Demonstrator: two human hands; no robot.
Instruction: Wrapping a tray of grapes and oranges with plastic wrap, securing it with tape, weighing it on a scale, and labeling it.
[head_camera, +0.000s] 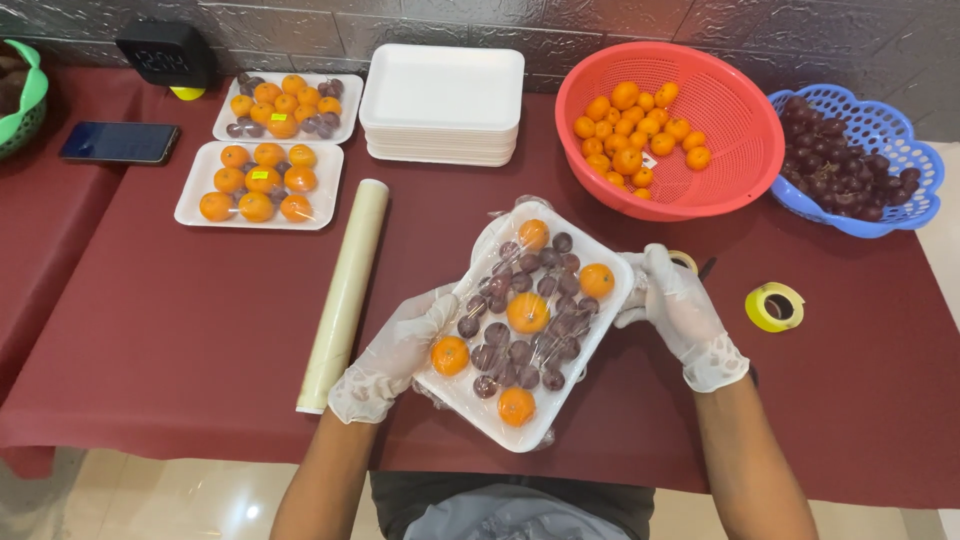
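Note:
A white foam tray (588, 250) filled with dark grapes (527, 318) and several small oranges is covered in clear film and tilted above the table. My left hand (400, 350), in a clear glove, grips the tray's left edge from beneath. My right hand (680, 310), also gloved, holds its right edge, fingers curled round the rim. The tray sits between both hands, in front of my body.
A roll of cling film (343, 295) lies left of the tray. Two wrapped fruit trays (258, 183) sit at the back left, near a phone (118, 142). A stack of empty white trays (442, 100), a red basket of oranges (668, 125), a blue basket of grapes (858, 160) and a yellow tape roll (774, 306) are there too.

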